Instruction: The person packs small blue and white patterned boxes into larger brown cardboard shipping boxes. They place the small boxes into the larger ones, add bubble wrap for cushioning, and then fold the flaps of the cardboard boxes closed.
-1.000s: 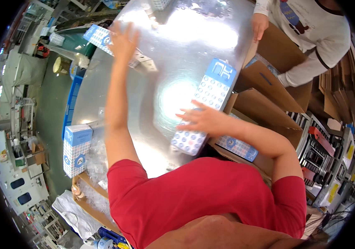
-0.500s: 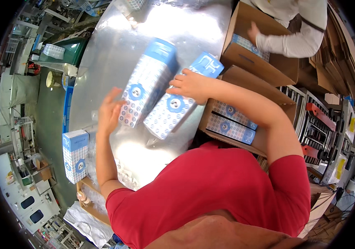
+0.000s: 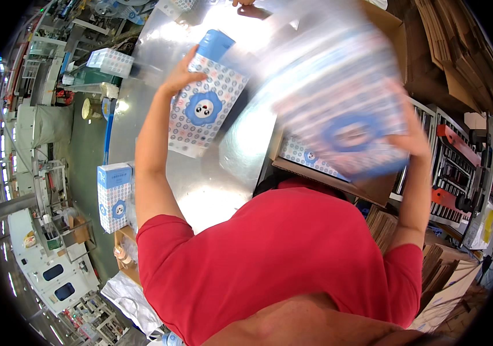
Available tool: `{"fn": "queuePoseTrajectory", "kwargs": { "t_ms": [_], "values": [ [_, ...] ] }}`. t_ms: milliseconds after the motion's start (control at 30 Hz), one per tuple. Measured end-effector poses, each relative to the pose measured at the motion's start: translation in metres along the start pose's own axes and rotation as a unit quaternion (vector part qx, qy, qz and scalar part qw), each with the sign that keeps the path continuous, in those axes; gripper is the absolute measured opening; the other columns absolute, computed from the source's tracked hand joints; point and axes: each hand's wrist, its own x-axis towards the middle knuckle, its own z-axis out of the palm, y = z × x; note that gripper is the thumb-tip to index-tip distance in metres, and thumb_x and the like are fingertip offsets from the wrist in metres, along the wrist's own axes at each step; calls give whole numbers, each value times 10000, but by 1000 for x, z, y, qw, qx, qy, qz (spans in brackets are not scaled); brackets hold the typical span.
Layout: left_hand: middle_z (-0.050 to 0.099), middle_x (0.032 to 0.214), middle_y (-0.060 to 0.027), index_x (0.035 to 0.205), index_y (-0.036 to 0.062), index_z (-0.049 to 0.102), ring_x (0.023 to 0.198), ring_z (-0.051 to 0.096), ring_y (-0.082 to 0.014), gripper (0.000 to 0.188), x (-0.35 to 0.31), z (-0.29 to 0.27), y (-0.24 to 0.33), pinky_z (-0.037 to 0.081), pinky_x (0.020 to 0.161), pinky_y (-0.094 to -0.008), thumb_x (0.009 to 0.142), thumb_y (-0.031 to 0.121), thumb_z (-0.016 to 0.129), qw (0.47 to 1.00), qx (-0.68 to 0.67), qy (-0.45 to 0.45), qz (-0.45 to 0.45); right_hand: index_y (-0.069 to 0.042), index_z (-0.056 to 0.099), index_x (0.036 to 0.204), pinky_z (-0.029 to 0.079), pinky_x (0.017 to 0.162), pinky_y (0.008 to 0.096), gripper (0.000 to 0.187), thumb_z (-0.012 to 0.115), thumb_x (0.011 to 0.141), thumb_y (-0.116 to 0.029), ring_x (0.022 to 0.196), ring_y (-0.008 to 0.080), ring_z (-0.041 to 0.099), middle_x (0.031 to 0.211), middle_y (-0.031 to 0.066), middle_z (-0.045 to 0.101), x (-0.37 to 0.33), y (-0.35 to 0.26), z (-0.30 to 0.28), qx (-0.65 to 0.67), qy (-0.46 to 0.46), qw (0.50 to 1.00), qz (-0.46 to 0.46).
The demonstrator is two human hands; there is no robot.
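A white pack with a blue top, small printed circles and a blue cartoon emblem stands tilted on the shiny metal table. My left hand grips its upper left side, thumb across the front. Over on the right, my right hand is closed on the edge of a similar pack, badly smeared by motion. That pack hangs above an open cardboard carton and hides much of it. More patterned packs lie inside the carton, partly covered.
Another pack stands by the table's left edge, above a small cardboard box. Someone else's fingers show at the top edge. Right of the carton is a roller conveyor; flattened cardboard is stacked at the far right.
My right hand has lifted its pack off the table and swung it right, over the carton. My left hand has moved up onto the other pack. The co-worker's white sleeve is out of sight.
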Motion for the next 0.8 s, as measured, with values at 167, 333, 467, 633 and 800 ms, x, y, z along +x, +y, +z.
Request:
{"fn": "queuePoseTrajectory", "kwargs": {
  "t_ms": [167,333,467,633,800],
  "values": [
    [536,1204,-154,1384,27,307,1013,577,-224,760,-4,5,29,457,894,-357,711,34,660,971,-237,24,-23,20,385,1335,419,974,397,682,557,800,-365,1119,282,522,1282,149,491,-197,132,-72,488,307,805,140],
    [586,1152,-181,1317,-55,375,1063,575,-246,655,-18,24,46,428,950,-355,729,72,634,947,-295,123,20,12,441,1294,437,961,410,557,426,906,-387,1073,292,544,1213,153,540,-214,145,1,469,535,698,84],
    [518,1211,-237,1360,-72,260,1111,533,-306,714,-5,105,56,409,985,-431,770,43,646,963,-263,-30,51,5,418,1309,432,966,425,558,395,920,-394,1100,294,539,1238,150,532,-234,180,9,430,566,703,8],
    [397,1346,-228,1426,85,280,1164,442,-387,904,-17,303,148,384,969,-440,715,450,701,805,276,-374,369,-9,432,1305,426,957,405,546,416,902,-376,1102,287,541,1243,148,536,-224,149,-5,511,547,659,66],
    [495,1261,-276,1455,87,185,1093,525,-416,892,0,402,38,414,923,-439,815,653,442,759,273,-561,186,7,463,1258,427,945,437,524,568,848,-301,1078,282,556,1193,165,564,-187,82,5,471,433,754,146]
  ]
}}
